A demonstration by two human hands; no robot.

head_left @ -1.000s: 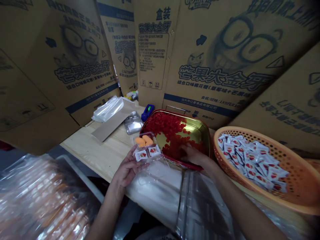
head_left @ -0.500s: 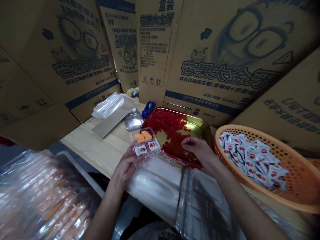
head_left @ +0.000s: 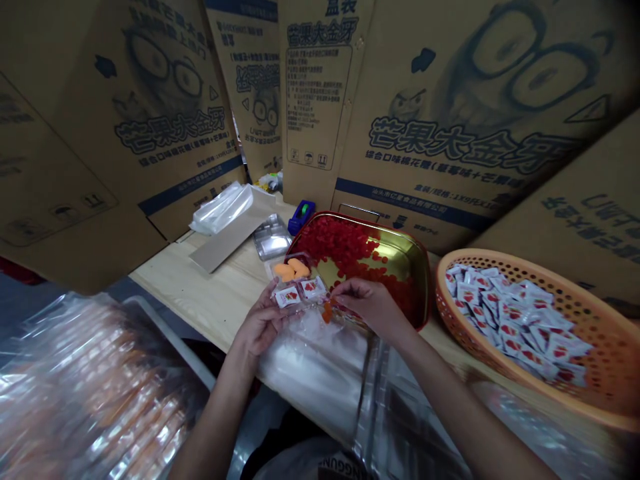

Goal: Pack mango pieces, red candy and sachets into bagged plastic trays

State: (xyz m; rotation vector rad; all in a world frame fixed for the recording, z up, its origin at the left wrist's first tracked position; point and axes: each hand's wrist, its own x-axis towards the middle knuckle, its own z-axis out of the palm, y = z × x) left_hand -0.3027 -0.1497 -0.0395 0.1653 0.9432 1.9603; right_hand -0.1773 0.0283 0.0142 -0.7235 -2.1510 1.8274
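My left hand [head_left: 261, 321] grips the near-left edge of a clear plastic tray [head_left: 306, 267]. Two orange candy pieces [head_left: 291, 269] lie in its far part, and two white sachets with red print [head_left: 300, 291] in the middle. My right hand [head_left: 367, 300] is closed in a pinch at the tray's right side. A small orange-red piece [head_left: 327, 312] hangs at its fingertips, over the tray's near part. Behind this hand is a red-rimmed, gold-coloured metal tray [head_left: 403, 248] holding many small red pieces [head_left: 330, 241].
An orange perforated basket [head_left: 595, 320] of white sachets stands right. Clear plastic trays [head_left: 400, 407] lie near my body. Behind are a blue tape dispenser [head_left: 302, 217], a cardboard strip [head_left: 233, 233] and clear bags [head_left: 220, 208]. Cartons [head_left: 425, 160] wall the back; bagged orange goods [head_left: 105, 387] sit lower left.
My right hand has moved left from over the metal tray to the plastic tray, bringing a small orange-red piece. My left hand still holds the plastic tray. The view has shifted slightly.
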